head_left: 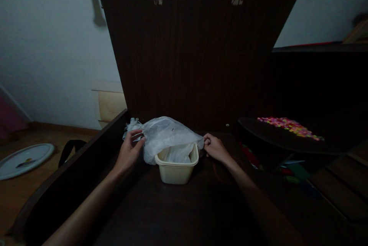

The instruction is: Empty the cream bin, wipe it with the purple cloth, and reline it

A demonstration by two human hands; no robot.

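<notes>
A cream plastic basket (177, 173) with ribbed sides stands upright on the dark wooden surface. A thin white plastic bag (169, 135) is draped over its back and top, and part of the bag hangs down inside. On the right, my right hand (215, 147) pinches the bag's edge beside the basket's rim. My left hand (130, 149) is at the bag's left side, its thumb and fingers curved and apart. Its fingertips touch or nearly touch the bag. Behind that hand lies a crumpled bit of white plastic (132, 126).
A dark wooden panel (189, 54) rises behind the basket. A low raised edge (86, 161) runs along the left. On a dark shelf (250, 125) to the right lies a pile of colourful small pieces (290, 126). A white round lid-like object (27, 159) is on the floor.
</notes>
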